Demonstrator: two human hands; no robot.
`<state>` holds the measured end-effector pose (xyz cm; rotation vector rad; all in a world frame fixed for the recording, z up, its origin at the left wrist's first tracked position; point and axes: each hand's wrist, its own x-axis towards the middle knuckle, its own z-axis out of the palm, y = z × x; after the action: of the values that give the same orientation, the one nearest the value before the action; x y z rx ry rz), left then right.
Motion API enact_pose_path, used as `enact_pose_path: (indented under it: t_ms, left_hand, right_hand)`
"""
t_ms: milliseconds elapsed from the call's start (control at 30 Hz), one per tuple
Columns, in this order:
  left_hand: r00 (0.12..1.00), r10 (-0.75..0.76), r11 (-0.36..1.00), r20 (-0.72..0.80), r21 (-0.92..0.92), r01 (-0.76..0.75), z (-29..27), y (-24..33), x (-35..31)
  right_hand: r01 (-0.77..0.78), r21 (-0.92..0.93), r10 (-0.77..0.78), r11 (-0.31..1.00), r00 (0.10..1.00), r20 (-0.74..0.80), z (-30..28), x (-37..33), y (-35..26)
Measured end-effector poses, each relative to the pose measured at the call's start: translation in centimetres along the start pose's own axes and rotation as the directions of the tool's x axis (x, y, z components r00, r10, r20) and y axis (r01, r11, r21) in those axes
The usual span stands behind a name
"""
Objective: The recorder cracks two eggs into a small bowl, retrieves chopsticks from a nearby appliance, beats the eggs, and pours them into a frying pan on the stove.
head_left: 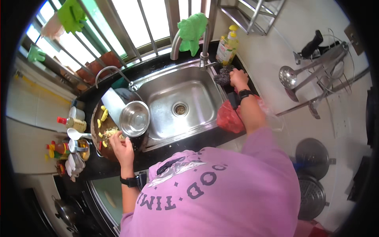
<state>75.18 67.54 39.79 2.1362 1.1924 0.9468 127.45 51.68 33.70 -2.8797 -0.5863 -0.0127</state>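
At the sink's right rim, my right hand (239, 79) closes its fingers on a dark grey wire scouring pad (224, 75). Just behind it stands a yellow-capped soap bottle (227, 46). My left hand (122, 149) rests over the near part of a round brown chopping board (94, 125), its fingers partly spread at a heap of finely chopped pale food (111, 133). Touching distance from those fingers is a metal bowl (134, 118). A wide cleaver blade (113, 104) lies on the board behind the bowl, and yellow pieces (104, 114) lie along the board's left side.
A steel sink (169, 127) with a tap (203, 59) sits between my hands. Right of it lies a red plastic bag (230, 117). Bottles and jars (77, 125) line the counter's left side. Ladles (289, 77) hang on the right wall; a green cloth (192, 33) drapes over the tap.
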Motion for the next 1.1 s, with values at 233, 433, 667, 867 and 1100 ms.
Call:
enact_pose_path:
  t_ms: [233, 433, 667, 867, 1100]
  left_hand:
    - [1.000, -0.007, 1.000, 0.019, -0.010, 0.007, 1.0, 0.4, 0.0]
    - [1.000, 0.002, 1.000, 0.013, -0.005, -0.002, 1.0, 0.8, -0.2]
    - [0.998, 0.059, 0.997, 0.034, -0.060, -0.057, 0.5, 2.4, 0.9]
    - [0.904, 0.254, 0.949, 0.345, -0.269, -0.164, 0.9, 4.5, 4.7]
    - [0.867, 0.050, 0.722, 0.496, -0.618, 0.312, 1.9, 1.3, 8.4]
  right_hand:
    - [0.131, 0.001, -0.127, 0.991, 0.963, -0.236, -0.7, -0.6, 0.1]
    - [0.530, 0.461, -0.667, 0.712, 0.716, 0.207, -0.3, -12.6, -5.7]
    - [0.534, 0.613, -0.786, 0.581, 0.563, 0.255, 2.6, -18.0, -7.1]
    - [-0.413, 0.871, -0.875, 0.267, 0.276, 0.399, -2.8, -16.7, -16.6]
    - [-0.523, 0.815, -0.925, 0.248, 0.123, 0.360, -3.7, -19.0, -26.2]
